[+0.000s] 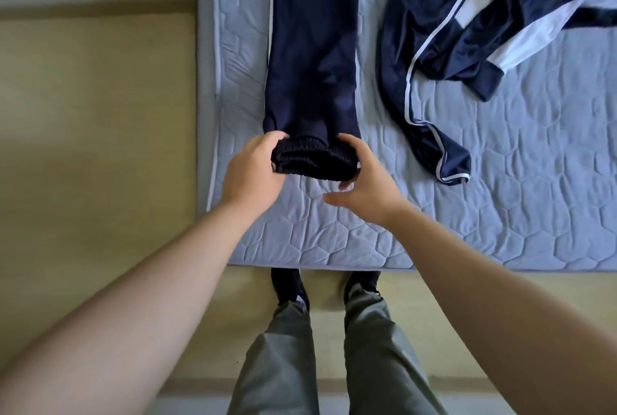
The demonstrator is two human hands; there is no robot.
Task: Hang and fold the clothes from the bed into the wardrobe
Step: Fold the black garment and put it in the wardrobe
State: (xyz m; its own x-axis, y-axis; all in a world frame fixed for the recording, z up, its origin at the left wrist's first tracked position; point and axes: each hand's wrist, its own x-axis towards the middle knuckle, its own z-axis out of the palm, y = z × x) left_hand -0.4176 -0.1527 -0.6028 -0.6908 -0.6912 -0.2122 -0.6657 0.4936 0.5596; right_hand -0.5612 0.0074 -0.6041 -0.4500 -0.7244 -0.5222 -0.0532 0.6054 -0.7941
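Observation:
Dark navy trousers [312, 47] lie lengthwise on the quilted blue mattress [500, 197], folded narrow, with their elastic waistband end nearest me rolled up. My left hand [252, 171] grips the left side of that rolled end. My right hand [364, 177] curls round its right side, thumb stretched out below. A navy track jacket [467, 30] with white stripes lies crumpled to the right, apart from the trousers.
The mattress's near edge [334, 266] runs just in front of my feet [290, 284]. Yellowish floor [93, 147] lies to the left of the bed. No wardrobe is in view.

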